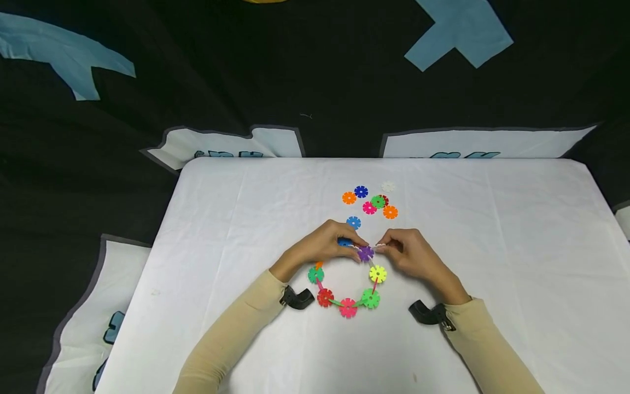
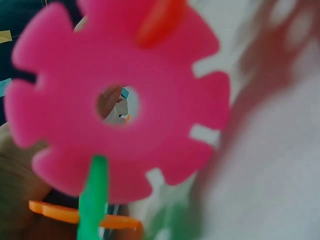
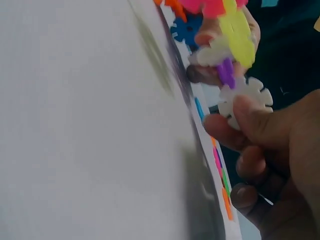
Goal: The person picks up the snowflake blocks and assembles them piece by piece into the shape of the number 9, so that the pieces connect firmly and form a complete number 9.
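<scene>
A chain of colourful notched interlocking discs curves in a ring between the hands, with a green disc (image 1: pixel 371 298), a pink disc (image 1: pixel 348 308) and a yellow disc (image 1: pixel 377 274) in it. At its top, my left hand (image 1: pixel 322 242) grips the chain beside a purple disc (image 1: pixel 366 253). My right hand (image 1: pixel 415 257) pinches a white disc (image 3: pixel 257 95) between thumb and forefinger, its edge right at the purple disc in the right wrist view. Left fingers partly hide a blue disc (image 1: pixel 344 241). Up close in the left wrist view, a pink disc (image 2: pixel 165 100) has a green disc (image 2: pixel 92 200) slotted into it.
Several loose discs lie beyond the hands on the white tablecloth (image 1: pixel 492 246), among them an orange disc (image 1: pixel 390 212), a dark blue disc (image 1: pixel 361 191) and a white disc (image 1: pixel 388 187). A light blue disc (image 1: pixel 353 222) lies just past the left hand. Black cloth hangs behind the table.
</scene>
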A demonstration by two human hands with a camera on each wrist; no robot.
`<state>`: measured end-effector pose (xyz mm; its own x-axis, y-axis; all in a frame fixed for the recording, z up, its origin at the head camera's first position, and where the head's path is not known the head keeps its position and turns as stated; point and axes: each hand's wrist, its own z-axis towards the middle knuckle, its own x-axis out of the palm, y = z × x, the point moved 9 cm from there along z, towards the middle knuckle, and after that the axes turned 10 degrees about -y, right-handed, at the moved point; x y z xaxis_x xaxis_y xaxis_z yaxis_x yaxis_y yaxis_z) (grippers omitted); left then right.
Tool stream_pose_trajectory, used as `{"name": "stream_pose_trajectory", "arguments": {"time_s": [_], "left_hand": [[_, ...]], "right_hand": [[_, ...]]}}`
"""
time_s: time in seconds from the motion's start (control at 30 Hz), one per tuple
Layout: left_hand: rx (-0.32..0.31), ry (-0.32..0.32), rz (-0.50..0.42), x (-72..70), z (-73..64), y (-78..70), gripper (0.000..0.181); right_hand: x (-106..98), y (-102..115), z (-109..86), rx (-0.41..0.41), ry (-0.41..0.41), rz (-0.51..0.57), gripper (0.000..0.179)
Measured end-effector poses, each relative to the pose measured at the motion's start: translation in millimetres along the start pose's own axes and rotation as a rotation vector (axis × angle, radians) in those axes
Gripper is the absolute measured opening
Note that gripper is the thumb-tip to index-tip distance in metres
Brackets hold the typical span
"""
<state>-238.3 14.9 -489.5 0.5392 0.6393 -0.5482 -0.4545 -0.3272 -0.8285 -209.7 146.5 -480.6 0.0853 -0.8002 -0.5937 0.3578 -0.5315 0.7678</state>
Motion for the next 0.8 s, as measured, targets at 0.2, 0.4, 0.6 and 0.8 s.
{"name": "stream_pose_trajectory", "arguments": {"time_s": [0.2,0.4,0.6,0.8], "left_hand": [[0.032,0.007,0.006,3.4,0.1,-0.2,0.027],[0.05,0.01,0.01,4.6,1.0,-1.4,0.027],[0.057,0.022,0.009,5.3,1.2,-1.2,0.028],[0.047,0.015,0.002,1.9,1.7,-0.6,0.028]], "right_hand": [[1.9,-1.3,-2.8,-0.019,-0.02,0.019,0.012],[3.5,-2.6,-2.6,-0.03,-0.038,0.046,0.017],[5.7,-3.1,-3.0,-0.028,-0.036,0.082,0.019],[6.3,-2.9,0.0,-0.03,-0.043,0.068,0.021]]}}
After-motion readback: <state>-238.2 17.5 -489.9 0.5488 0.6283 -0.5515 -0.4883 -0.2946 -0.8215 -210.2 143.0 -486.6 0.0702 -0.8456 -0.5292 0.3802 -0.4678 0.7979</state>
